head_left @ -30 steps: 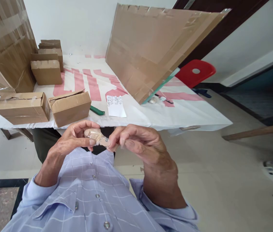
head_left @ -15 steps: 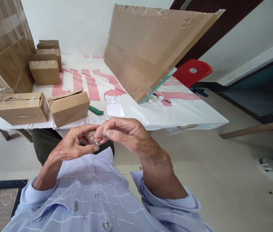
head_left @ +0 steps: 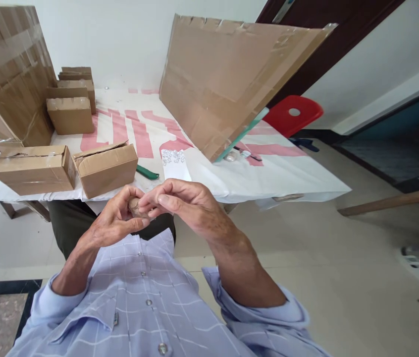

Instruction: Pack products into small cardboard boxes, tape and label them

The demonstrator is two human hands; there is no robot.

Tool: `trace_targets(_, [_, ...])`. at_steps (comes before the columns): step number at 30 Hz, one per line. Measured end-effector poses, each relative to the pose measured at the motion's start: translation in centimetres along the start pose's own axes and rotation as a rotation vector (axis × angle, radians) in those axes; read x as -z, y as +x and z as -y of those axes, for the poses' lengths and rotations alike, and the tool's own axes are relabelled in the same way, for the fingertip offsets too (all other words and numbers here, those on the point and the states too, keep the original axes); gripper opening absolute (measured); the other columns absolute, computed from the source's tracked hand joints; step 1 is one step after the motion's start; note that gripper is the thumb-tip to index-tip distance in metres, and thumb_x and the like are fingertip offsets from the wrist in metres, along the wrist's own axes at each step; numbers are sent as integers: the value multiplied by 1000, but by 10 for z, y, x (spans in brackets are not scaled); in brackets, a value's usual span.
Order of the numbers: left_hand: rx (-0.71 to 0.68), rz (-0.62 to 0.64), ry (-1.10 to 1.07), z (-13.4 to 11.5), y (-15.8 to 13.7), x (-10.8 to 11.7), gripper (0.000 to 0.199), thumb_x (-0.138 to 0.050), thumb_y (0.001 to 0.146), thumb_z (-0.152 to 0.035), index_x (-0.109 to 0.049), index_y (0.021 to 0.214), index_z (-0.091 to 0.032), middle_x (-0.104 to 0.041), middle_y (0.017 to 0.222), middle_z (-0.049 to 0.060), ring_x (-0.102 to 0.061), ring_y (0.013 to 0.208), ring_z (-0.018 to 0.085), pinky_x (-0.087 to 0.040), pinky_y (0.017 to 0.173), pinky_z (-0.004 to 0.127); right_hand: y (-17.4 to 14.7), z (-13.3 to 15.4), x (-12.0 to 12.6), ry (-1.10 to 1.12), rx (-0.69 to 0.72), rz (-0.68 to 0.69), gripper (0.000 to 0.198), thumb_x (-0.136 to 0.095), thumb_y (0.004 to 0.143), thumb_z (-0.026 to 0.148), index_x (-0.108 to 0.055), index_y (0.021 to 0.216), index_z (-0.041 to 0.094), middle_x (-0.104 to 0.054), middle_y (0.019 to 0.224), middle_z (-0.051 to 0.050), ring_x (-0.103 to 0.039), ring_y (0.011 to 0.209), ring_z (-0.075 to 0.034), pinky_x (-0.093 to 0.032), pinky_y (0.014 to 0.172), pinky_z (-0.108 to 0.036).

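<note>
While left hand fingers grasp small tan item, right hand covers its 3 o'clock side, finger grip unclear.

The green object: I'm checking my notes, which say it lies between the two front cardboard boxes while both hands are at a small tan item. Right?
Not quite: the head view shows the green object between the right-hand front box and the white paper. The left hand and right hand are indeed at the small tan item.

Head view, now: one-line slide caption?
Left hand holds a small tan item, right hand at it, before a cloth-covered table with cardboard boxes and a green object.
</note>
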State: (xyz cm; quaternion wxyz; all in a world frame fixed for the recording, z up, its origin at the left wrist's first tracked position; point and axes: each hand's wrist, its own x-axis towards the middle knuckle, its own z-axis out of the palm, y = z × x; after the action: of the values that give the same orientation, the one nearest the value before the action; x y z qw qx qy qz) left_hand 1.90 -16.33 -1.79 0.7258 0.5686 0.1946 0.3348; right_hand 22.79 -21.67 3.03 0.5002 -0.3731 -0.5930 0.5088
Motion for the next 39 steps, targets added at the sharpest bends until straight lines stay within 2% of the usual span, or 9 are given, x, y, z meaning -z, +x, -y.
trace_targets(4, [-17, 41, -43, -2, 1, 0, 39, -92, 86, -32, -64, 111, -21, -60, 82, -3, -51, 66, 9, -44, 60, 22, 2, -2, 1, -3, 19, -38, 30, -77, 102, 48, -77, 94, 19, -85, 105, -10, -83, 98, -21, -72, 84, -35])
trace_targets(8, [-39, -14, 13, -2, 1, 0, 51, -93, 86, -38, -69, 127, -21, -63, 86, -1, -55, 66, 9, -48, 61, 23, 1, -6, 2, 10, 29, -59, 30, -76, 102, 48, -76, 94, 19, -85, 106, -9, -83, 101, -20, -72, 85, -34])
trace_targets(11, [-74, -97, 44, -1, 1, 0, 58, -95, 85, -38, -65, 133, -23, -61, 82, -4, -56, 65, 9, -47, 59, 21, 0, -9, 1, 23, 24, -76, 32, -77, 101, 50, -75, 93, 20, -85, 105, -9, -83, 99, -20, -72, 83, -35])
trace_targets(17, [-100, -170, -43, -2, 0, 2, 39, -97, 82, -32, -70, 107, -18, -67, 84, -1, -60, 68, 9, -46, 59, 19, -2, -13, 0, 64, 28, -84, 31, -77, 101, 49, -73, 91, 20, -85, 105, -9, -83, 96, -19, -72, 82, -33])
trace_targets(24, [-25, -180, 28, -9, -8, 7, 49, -91, 88, -38, -79, 132, -23, -77, 100, 4, -66, 79, 14, -55, 70, 25, -6, -15, 0, -16, 74, -121, 33, -76, 101, 52, -74, 95, 19, -85, 105, -10, -82, 83, -18, -70, 71, -31])
trace_targets(29, [56, -54, -6, -15, -12, 7, 51, -90, 88, -41, -79, 133, -21, -72, 83, 2, -64, 66, 13, -57, 66, 28, -9, -13, -3, -258, 256, -215, 23, -70, 106, 41, -77, 97, 22, -83, 94, -6, -79, 83, -18, -69, 76, -32])
trace_targets(33, [127, -29, 1, -18, -12, 4, 50, -90, 86, -43, -80, 128, -18, -66, 77, 0, -60, 60, 11, -52, 55, 25, -12, -12, -3, -566, 590, -247, 12, -65, 106, 23, -76, 101, 26, -82, 93, -5, -80, 88, -21, -68, 81, -37])
trace_targets(36, [173, -23, 50, -19, -11, 2, 52, -88, 86, -44, -80, 128, -16, -66, 76, -1, -57, 57, 11, -51, 52, 24, -13, -13, 0, -729, 782, -205, 16, -68, 102, 15, -76, 107, 29, -83, 98, -5, -79, 86, -21, -68, 77, -36])
trace_targets(39, [194, -6, 86, -21, -10, -1, 51, -87, 86, -42, -79, 129, -16, -65, 73, -1, -55, 55, 10, -50, 51, 24, -15, -14, 6, -808, 773, -127, 13, -72, 101, 20, -76, 103, 32, -82, 101, -4, -77, 86, -22, -67, 76, -38])
